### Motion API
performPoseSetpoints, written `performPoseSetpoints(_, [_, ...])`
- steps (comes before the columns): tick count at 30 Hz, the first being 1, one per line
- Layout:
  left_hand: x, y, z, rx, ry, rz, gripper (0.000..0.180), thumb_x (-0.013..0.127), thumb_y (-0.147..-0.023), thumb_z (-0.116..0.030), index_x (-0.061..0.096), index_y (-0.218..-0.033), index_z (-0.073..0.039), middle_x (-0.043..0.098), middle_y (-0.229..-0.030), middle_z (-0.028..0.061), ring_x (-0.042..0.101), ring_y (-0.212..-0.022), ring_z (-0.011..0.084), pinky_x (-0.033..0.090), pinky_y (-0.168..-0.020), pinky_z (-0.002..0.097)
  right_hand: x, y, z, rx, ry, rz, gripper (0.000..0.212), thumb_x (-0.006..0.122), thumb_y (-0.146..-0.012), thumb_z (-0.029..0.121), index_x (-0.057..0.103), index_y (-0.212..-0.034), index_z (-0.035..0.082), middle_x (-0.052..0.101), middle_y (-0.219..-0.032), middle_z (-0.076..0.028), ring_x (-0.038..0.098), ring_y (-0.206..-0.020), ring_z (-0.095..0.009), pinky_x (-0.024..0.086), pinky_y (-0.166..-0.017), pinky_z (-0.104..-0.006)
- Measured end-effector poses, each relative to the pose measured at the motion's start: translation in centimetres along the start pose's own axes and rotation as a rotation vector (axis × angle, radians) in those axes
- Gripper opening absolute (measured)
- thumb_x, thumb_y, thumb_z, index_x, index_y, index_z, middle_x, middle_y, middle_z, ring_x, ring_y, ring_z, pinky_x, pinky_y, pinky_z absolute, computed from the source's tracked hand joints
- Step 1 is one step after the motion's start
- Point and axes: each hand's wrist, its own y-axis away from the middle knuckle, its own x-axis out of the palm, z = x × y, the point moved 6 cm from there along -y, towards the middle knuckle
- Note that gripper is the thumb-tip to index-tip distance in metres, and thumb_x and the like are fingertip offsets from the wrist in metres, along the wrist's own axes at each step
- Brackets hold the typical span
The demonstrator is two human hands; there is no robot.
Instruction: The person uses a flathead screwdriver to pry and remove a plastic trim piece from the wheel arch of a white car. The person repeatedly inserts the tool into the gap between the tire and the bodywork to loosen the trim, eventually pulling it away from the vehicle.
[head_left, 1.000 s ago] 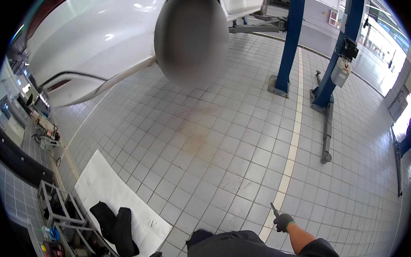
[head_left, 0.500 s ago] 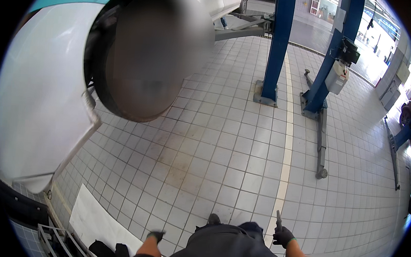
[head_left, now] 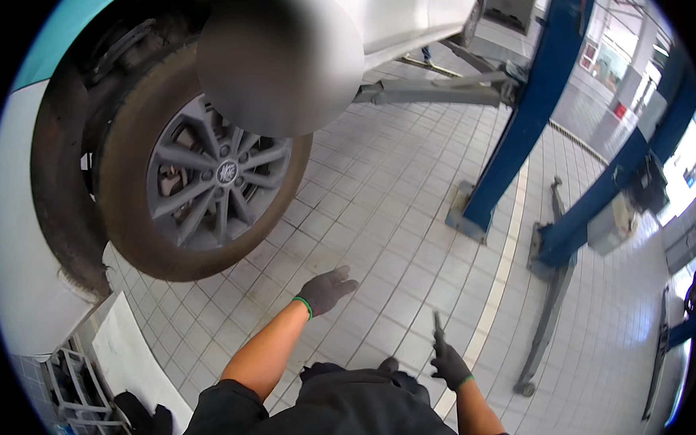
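Note:
My left hand (head_left: 327, 290), in a dark grey glove with a green cuff, reaches out in front of me over the tiled floor. Its fingers are stretched and nothing is in it. Closest to it is a car wheel (head_left: 204, 165) with a grey multi-spoke rim and a black tyre, apart from the hand. A blurred patch hides the wheel's upper right. My right hand (head_left: 450, 366), gloved alike, is closed around a slim dark bar-shaped tool (head_left: 438, 325) that points up and away from me. What kind of tool it is I cannot make out.
The white and teal car (head_left: 392, 21) stands at the left, with a grey lift arm (head_left: 435, 93) under its side. Blue lift posts (head_left: 525, 125) rise at the right, another arm (head_left: 547, 329) lying along the floor. A white sheet (head_left: 136, 356) and metal frame (head_left: 79, 384) are lower left.
My left hand has come up and forward toward the wheel, its arm now extended. My right hand has moved slightly left and up with the tool. The view has shifted, bringing the wheel closer.

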Motion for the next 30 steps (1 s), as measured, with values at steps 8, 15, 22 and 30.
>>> performPoseSetpoints(8, [-9.0, -16.3, -11.4, 0.222, 0.420, -0.141, 0.064, 0.063, -0.098, -0.039, 0.044, -0.143, 0.002, 0.063, -0.120, 0.0124, 0.059, -0.112, 0.0194, 0.047, -0.100, 0.0338, 12.1, -15.3, 42.6, -0.513, -0.030, 0.574, 0.068, 0.067, -0.085, -0.003, 0.041, -0.148, 0.003, 0.056, -0.129, -0.010, 0.055, -0.124, -0.022, 0.054, -0.100, -0.0380])
performPoseSetpoints(15, [-25.6, -25.6, -18.3, 0.309, 0.367, -0.551, 0.068, 0.074, -0.087, -0.031, 0.044, -0.142, -0.005, 0.063, -0.112, 0.0107, 0.061, -0.102, 0.0207, 0.051, -0.092, 0.0374, 19.9, -26.4, 59.5, -0.740, 0.018, 0.650, 0.039, 0.064, -0.091, 0.000, 0.055, -0.130, 0.002, 0.066, -0.121, -0.009, 0.061, -0.114, -0.017, 0.051, -0.102, -0.0356])
performPoseSetpoints(22, [-30.7, -32.6, -18.2, 0.273, 0.347, -0.892, 0.101, 0.073, -0.086, -0.025, 0.009, -0.160, 0.000, 0.036, -0.156, 0.0288, 0.042, -0.142, 0.0394, 0.036, -0.116, 0.0437, 21.7, -36.3, 64.8, -0.866, 0.259, 0.544, 0.047, 0.066, -0.094, 0.008, 0.053, -0.139, 0.001, 0.065, -0.129, -0.011, 0.058, -0.120, -0.017, 0.048, -0.103, -0.0347])
performPoseSetpoints(30, [-32.1, -36.9, -17.6, 0.281, 0.220, -1.012, 0.103, 0.073, -0.086, -0.025, 0.006, -0.157, 0.008, 0.030, -0.156, 0.0340, 0.032, -0.147, 0.0422, 0.028, -0.121, 0.0432, 22.8, -41.2, 67.1, -1.123, 0.691, 0.409, 0.051, 0.069, -0.092, 0.016, 0.055, -0.140, 0.003, 0.065, -0.132, -0.016, 0.062, -0.119, -0.022, 0.049, -0.101, -0.0373])
